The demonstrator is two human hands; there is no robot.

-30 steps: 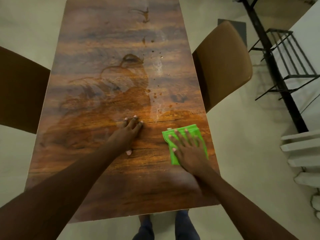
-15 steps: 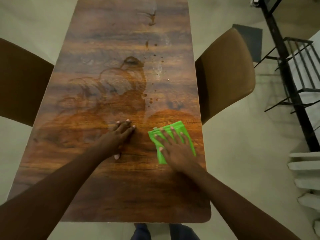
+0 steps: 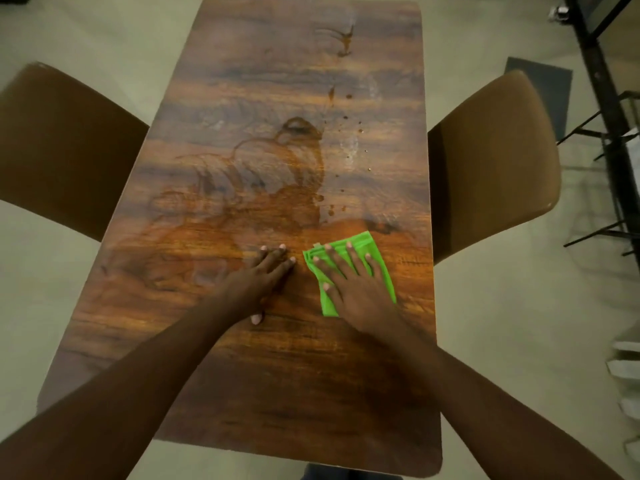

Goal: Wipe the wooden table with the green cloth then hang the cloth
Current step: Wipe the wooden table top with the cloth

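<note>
the cloth (image 3: 349,268), bright green and folded into a rough rectangle, lies flat on the table (image 3: 277,393) towards its right edge, about level with the two chairs. the right hand (image 3: 353,289) is pressed down on it, palm flat and fingers (image 3: 353,252) spread wide apart, so that green shows past the fingertips, at the left side and at the near left corner. the hand grips nothing; it only bears down on the cloth.

the left hand (image 3: 263,278) rests just beside it on bare wood, also flat, its fingers lying close together and the thumb turned back towards the person. the two hands are near each other but do not touch, and a strip of wood shows between the left fingertips and the cloth.

beyond the hands a wide damp smear (image 3: 263,181) darkens the middle of the table, with small dark drops (image 3: 346,126) and a pale streak (image 3: 349,147) to its right. a brown chair (image 3: 59,147) stands at the left side, another chair (image 3: 495,161) at the right. a black metal frame (image 3: 606,109) stands further right on the pale floor (image 3: 502,323).
</note>
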